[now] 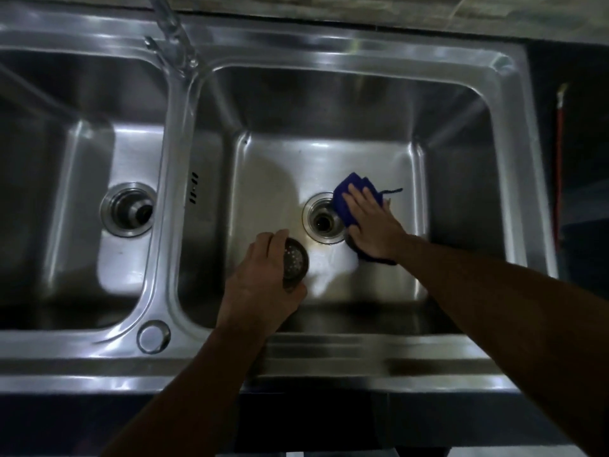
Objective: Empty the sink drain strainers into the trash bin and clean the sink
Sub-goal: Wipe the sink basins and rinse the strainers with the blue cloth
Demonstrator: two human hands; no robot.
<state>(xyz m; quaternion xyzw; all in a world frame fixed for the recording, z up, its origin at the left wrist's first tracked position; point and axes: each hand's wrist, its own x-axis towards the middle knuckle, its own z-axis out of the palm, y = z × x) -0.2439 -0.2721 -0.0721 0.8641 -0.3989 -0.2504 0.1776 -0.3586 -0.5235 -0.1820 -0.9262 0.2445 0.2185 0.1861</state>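
While our left hand (260,278) grips the strainer (295,262), the flat right hand (372,222) presses cloth (344,199) at the open drain (324,222). We risk wiping grit in.

Left hand (260,285), right hand (372,225) and forearms (494,308) are bare.

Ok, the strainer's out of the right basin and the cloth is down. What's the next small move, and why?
Probably sweep the blue cloth around the open drain rim. The right hand presses it flat just beside that rim, while the left hand holds the strainer clear, so the flange is exposed.
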